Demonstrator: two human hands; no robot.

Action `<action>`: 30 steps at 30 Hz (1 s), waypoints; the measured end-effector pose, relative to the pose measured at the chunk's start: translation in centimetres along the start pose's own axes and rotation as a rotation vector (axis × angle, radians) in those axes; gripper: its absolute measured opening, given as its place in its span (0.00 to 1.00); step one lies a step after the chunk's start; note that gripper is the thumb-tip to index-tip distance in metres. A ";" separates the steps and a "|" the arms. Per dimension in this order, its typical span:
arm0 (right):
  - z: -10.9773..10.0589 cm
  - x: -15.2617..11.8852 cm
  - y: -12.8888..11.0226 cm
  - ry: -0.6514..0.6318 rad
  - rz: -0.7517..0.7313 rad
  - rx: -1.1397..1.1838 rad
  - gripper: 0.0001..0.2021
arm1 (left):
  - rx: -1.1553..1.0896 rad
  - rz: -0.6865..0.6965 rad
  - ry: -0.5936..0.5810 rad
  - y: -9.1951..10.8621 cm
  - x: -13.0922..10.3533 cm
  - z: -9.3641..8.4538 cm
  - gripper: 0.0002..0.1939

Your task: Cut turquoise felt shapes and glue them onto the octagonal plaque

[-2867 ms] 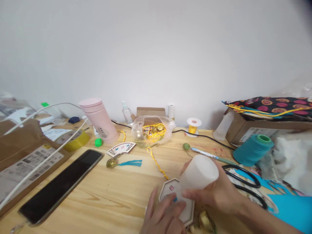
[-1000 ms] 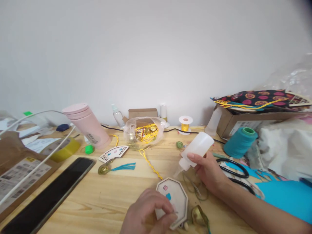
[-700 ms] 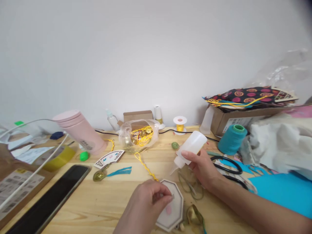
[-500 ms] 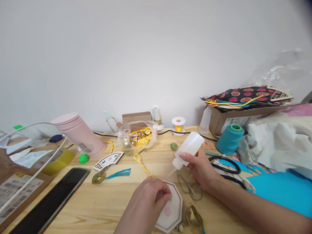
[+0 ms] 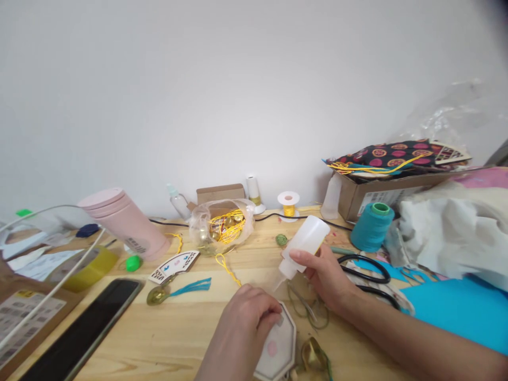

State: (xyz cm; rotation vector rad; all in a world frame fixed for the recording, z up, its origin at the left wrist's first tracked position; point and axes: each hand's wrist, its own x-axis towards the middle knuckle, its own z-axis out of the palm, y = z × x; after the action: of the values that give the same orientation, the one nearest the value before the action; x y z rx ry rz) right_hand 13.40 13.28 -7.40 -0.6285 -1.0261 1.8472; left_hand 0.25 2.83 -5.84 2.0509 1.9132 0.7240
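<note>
My right hand (image 5: 331, 275) is wrapped round a translucent white squeeze bottle (image 5: 305, 241), tilted with its thin nozzle pointing down and left. Below the nozzle tip lies a pale octagonal piece (image 5: 281, 338) with a raised rim and a pink spot. My left hand (image 5: 250, 320) is over the left part of this piece, thumb and fingers pinched together. Whatever is between those fingertips is too small or hidden to make out. Beside the octagon are a gold bell (image 5: 313, 353) with a teal cord and a pair of scissors (image 5: 311, 309), partly behind my right hand.
A fan-shaped ornament (image 5: 174, 266) with a blue tassel lies left of centre, near a phone (image 5: 85, 328). Behind are a pink tumbler (image 5: 125, 225), a plastic bag (image 5: 198, 225) of bells and yellow cord, and a teal thread cone (image 5: 373, 227). Black-handled scissors (image 5: 369, 264) lie right.
My left fingertips have shifted slightly right and up over the octagonal piece. The bottle stays tilted in my right hand, almost unmoved. The whole view has shifted slightly.
</note>
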 end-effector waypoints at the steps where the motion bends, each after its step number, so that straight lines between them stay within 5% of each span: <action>1: 0.0 0.0 0.0 0.001 0.001 0.001 0.13 | 0.004 0.009 0.004 -0.1 0.0 0.0 0.10; 15: -0.1 0.0 0.2 0.009 0.006 0.020 0.13 | 0.029 -0.018 -0.046 -0.8 -0.7 -0.5 0.05; 24: 0.1 -0.1 0.1 -0.001 0.016 0.053 0.13 | 0.387 0.352 0.208 -2.9 -3.2 1.1 0.21; 30: 0.2 -0.2 0.1 0.019 0.022 0.063 0.13 | 0.596 0.447 0.181 -3.8 -3.7 1.6 0.29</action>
State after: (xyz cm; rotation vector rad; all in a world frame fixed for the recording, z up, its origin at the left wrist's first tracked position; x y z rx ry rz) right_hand 13.27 13.03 -7.38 -0.6208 -0.9488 1.8819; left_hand -2.30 -0.09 -9.76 2.9316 1.9489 0.4637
